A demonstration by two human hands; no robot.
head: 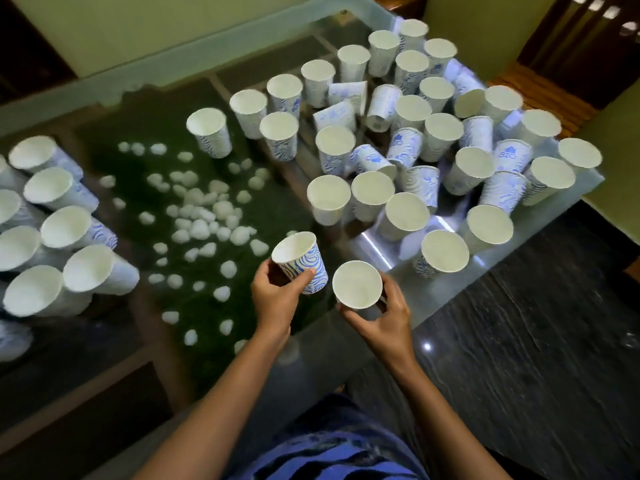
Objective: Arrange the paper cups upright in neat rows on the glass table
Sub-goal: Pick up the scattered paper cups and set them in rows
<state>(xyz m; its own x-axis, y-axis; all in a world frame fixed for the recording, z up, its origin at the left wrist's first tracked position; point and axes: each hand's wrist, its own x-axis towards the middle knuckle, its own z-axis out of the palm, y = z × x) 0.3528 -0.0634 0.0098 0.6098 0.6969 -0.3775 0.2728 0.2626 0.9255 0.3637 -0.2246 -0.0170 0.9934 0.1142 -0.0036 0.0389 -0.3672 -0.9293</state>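
- Both bare forearms reach forward over the near edge of the glass bench [69,95], with the left hand [275,299] and right hand [388,317] side by side.
- The left fingers curl round a tilted cup [301,263], thumb across its blue-swirled paper wall.
- The right fingers wrap a second cup [357,285] from below, its round white mouth up.
- Just beyond, the crowded cups [408,133] are tapered, some toppled.
- The left rows [52,230] stand upright.

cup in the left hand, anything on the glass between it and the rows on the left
Nothing visible does. Between the cup in the left hand and the rows of cups at the left, the glass table is bare; the white pebbles seem to lie beneath it.
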